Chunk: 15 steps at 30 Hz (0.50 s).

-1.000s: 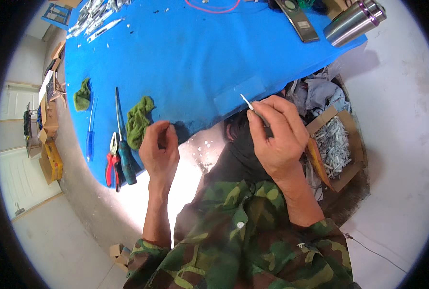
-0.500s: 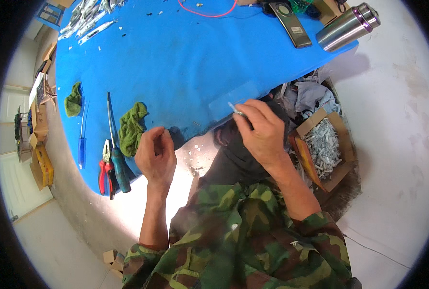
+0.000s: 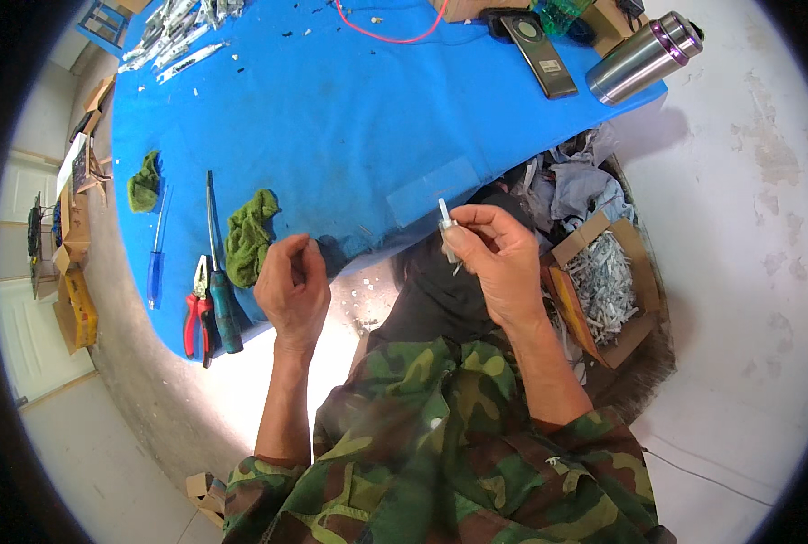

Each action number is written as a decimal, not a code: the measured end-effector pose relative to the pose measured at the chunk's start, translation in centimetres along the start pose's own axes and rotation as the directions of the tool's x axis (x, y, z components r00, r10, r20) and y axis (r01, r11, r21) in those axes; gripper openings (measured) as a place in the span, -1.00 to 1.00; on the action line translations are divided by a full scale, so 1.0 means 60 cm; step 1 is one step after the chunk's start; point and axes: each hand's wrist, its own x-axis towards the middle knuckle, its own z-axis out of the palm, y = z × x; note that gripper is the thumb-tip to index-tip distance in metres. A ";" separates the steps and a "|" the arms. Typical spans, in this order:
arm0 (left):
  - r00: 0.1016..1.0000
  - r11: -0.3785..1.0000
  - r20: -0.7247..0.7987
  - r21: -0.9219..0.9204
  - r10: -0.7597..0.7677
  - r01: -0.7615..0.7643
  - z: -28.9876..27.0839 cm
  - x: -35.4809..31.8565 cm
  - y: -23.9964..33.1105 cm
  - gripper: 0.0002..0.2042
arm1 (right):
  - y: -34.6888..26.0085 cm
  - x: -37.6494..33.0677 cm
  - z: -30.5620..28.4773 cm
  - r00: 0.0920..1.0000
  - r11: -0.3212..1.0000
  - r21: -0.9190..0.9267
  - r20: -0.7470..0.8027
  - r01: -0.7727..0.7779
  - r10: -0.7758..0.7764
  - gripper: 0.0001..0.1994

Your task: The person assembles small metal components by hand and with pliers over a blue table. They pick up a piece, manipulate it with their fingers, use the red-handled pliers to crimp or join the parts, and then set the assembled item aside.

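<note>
Between the thumb and fingers of my right hand point(image 3: 496, 258) is a small, slim white plastic piece point(image 3: 444, 211), pointing up, with part of it hidden by the fingers. The hand hovers just off the table's near edge, beside a clear rectangular patch point(image 3: 433, 190) on the blue cloth. My left hand point(image 3: 293, 290) is closed with thumb and fingers together; whatever it may hold is hidden. It sits next to a crumpled green rag point(image 3: 250, 238). Left of that rag lie a screwdriver with a dark teal handle point(image 3: 223, 313) and red-handled pliers point(image 3: 198, 313).
The blue-covered table point(image 3: 331, 118) bears a pile of white strips point(image 3: 182, 36), another green rag point(image 3: 145, 186), a blue screwdriver point(image 3: 154, 272), a phone point(image 3: 541, 59) and a steel flask point(image 3: 644, 62). An open cardboard box of white pieces point(image 3: 603, 295) stands beside my right forearm.
My right hand has turned and drawn slightly toward me, and the white piece now points more upright. My left hand has stayed nearly in place.
</note>
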 end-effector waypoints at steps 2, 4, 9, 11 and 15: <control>1.000 1.000 0.004 0.004 -0.001 0.001 0.001 0.001 0.005 -0.91 | -0.001 -0.013 -0.004 0.973 0.904 0.360 0.101 -0.230 0.207 -0.75; 1.000 1.000 -0.008 0.005 0.025 -0.024 0.001 0.003 0.005 -0.90 | 0.011 -0.020 -0.001 0.950 0.799 0.514 0.175 -0.312 0.259 -0.74; 0.999 0.999 -0.007 0.037 0.039 -0.039 0.001 0.001 0.005 -0.91 | 0.020 -0.033 -0.005 0.916 0.668 0.628 0.234 -0.398 0.326 -0.76; 0.999 0.999 -0.013 0.032 0.035 -0.034 0.004 0.001 0.007 -0.91 | 0.025 -0.034 -0.010 0.917 0.670 0.628 0.238 -0.397 0.321 -0.76; 1.000 0.999 -0.015 0.025 0.022 -0.022 0.004 -0.001 -0.001 -0.91 | 0.028 -0.035 -0.010 0.916 0.698 0.594 0.228 -0.399 0.330 -0.74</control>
